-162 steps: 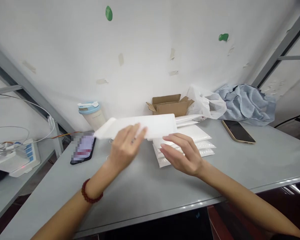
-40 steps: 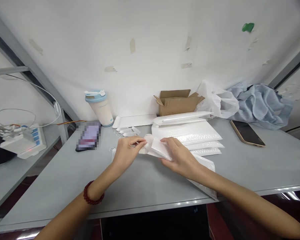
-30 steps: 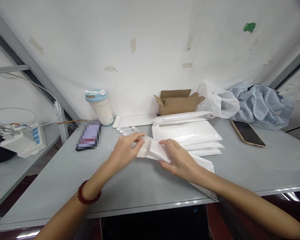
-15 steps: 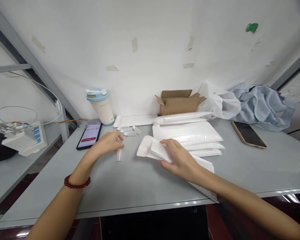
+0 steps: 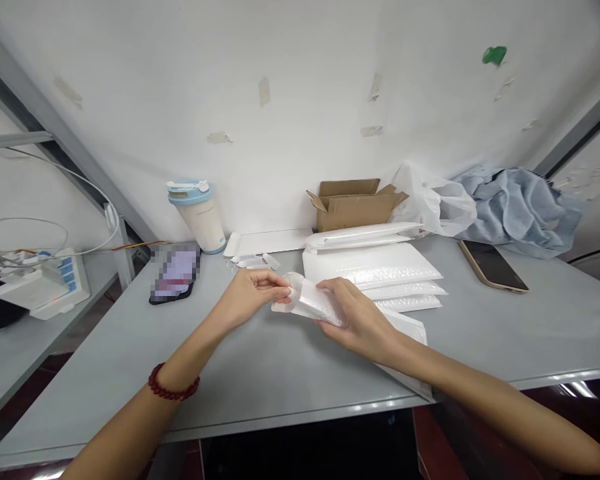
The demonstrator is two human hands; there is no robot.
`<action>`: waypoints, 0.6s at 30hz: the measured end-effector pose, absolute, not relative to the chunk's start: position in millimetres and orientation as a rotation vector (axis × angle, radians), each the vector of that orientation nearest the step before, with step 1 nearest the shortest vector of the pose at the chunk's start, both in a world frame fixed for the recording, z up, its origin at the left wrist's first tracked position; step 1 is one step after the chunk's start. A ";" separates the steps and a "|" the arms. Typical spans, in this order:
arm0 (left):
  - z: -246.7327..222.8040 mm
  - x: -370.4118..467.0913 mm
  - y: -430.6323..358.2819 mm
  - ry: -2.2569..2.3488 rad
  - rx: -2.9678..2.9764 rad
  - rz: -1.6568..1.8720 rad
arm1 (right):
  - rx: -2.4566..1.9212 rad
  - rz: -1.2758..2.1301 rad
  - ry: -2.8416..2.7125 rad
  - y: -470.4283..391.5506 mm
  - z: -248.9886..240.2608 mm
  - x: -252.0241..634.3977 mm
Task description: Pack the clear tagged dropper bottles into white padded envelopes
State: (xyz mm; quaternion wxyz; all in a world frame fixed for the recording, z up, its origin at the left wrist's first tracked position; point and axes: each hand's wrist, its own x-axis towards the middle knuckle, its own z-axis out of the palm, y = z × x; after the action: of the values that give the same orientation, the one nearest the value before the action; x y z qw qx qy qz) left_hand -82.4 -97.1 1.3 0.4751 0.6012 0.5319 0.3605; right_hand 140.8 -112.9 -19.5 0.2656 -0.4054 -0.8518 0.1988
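Observation:
My right hand (image 5: 357,317) is wrapped round a white bubble mailer (image 5: 313,301) and holds it above the table, mouth to the left. My left hand (image 5: 257,293) is closed in a pinch at that mouth. Only a pale bit of the small clear tube shows at its fingertips; the rest is hidden by the fingers and the mailer. Behind the left hand lie several small white-and-clear pieces (image 5: 255,261). A stack of white bubble mailers (image 5: 375,263) lies beyond the right hand, and another mailer (image 5: 413,327) is partly under the right forearm.
A cup with a blue lid (image 5: 200,217) and a phone (image 5: 175,273) stand at the left. Along the wall are a flat white strip (image 5: 275,240), an open cardboard box (image 5: 355,207), a plastic bag (image 5: 437,203) and blue cloth (image 5: 517,210). Another phone (image 5: 493,265) lies right.
My left hand has moved right with the small clear tube, from the table to the mailer's mouth. The right hand keeps its hold on the mailer. The view has shifted slightly.

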 end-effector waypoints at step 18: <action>-14.9 -62.7 -110.3 1.504 1.987 0.801 | -1.041 0.413 -2.342 -113.5 -31.6 135.0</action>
State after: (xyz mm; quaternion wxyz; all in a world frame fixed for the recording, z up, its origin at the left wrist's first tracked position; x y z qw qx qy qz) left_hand -62.7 -110.3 -14.9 0.2593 0.7331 0.5549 0.2956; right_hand 135.0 -113.5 -31.6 0.2694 -0.3861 -0.8688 0.1533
